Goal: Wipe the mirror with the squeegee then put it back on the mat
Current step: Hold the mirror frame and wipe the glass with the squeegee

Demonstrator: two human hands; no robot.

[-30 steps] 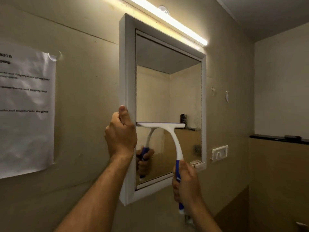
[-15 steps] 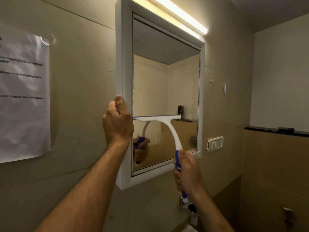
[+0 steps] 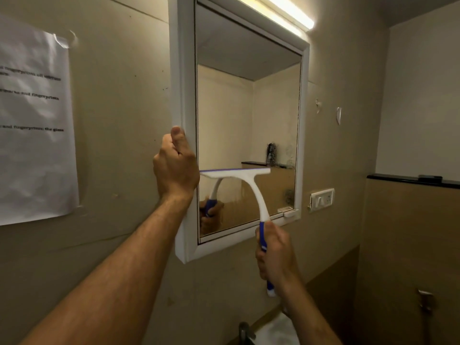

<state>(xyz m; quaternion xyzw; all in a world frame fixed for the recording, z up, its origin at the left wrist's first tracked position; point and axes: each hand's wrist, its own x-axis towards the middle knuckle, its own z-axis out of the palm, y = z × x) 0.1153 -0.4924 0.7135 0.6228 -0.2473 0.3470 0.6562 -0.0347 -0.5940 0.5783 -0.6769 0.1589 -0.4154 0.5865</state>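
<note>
- The left hand (image 3: 176,168) grips the left edge of the white frame (image 3: 183,78), thumb up along it.
- The right hand (image 3: 276,255) is curled round the blue handle of the one squeegee (image 3: 245,180).
- The squeegee's white blade lies level against the lower part of the one mirror (image 3: 249,108).
- One printed sheet (image 3: 34,125) hangs on the wall at left.
- One switch plate (image 3: 322,199) sits right of the mirror; one light bar (image 3: 286,11) glows above it.

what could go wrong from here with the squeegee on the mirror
The squeegee blade covers only the left part of the mirror, so the smudges by its right edge may be missed. The right hand grips low on the handle, so the blade could tilt and streak. The left hand holding the frame may leave prints.
</note>
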